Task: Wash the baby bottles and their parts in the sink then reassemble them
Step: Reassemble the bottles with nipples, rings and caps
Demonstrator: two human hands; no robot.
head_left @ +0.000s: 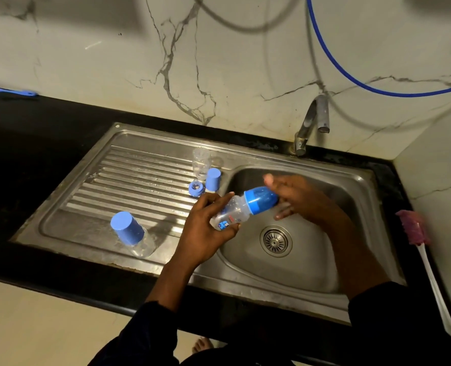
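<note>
From my seat, the left hand point(205, 228) grips the clear body of the bottle point(235, 210), which is tilted over the 9 o'clock edge of the sink point(351, 180). The right hand point(295, 199), a little blurred, curls round its blue cap point(261, 199), thumb above, fingers below. On the drainboard point(129, 180), at 11 o'clock from the bottle, I see an empty bottle point(200, 162), a blue ring point(195, 188) and a loose lid point(213, 179). A capped bottle point(126, 231) stands at 9 o'clock. A brush point(414, 228) lies at 3 o'clock.
</note>
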